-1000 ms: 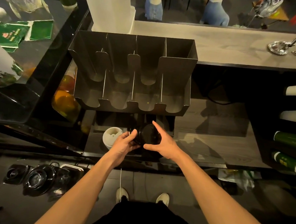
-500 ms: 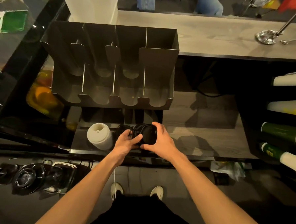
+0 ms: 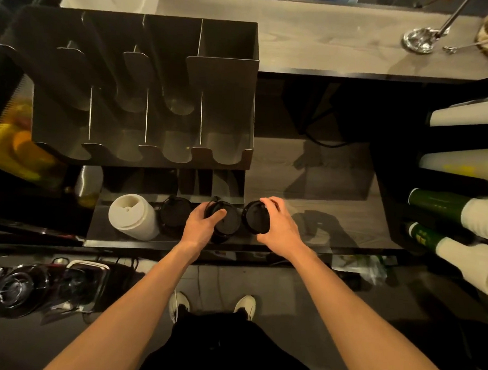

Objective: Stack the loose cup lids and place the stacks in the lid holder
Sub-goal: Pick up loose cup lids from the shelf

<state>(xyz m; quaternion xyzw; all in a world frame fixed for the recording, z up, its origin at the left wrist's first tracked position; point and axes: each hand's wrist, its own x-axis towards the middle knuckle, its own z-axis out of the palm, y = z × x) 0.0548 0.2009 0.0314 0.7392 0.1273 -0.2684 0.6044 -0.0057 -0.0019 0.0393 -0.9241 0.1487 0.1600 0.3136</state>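
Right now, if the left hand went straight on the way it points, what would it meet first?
The left hand grips the black lid stack, so that comes first; past it, probably the lower front of the lid holder, though depth is unclear.

The dark metal four-compartment lid holder (image 3: pixel 225 79) is standing at the back left of the grey wooden counter (image 3: pixel 308 171). Before it, along the near edge, a row is lying: the white stack of lids (image 3: pixel 132 215) at the far left, a black lid stack (image 3: pixel 173 215) just beside it, then a second black lid stack (image 3: pixel 228 225) under the left hand (image 3: pixel 201 225), and a black round lid (image 3: pixel 255 216) in the right hand (image 3: pixel 277 226) at the right end.
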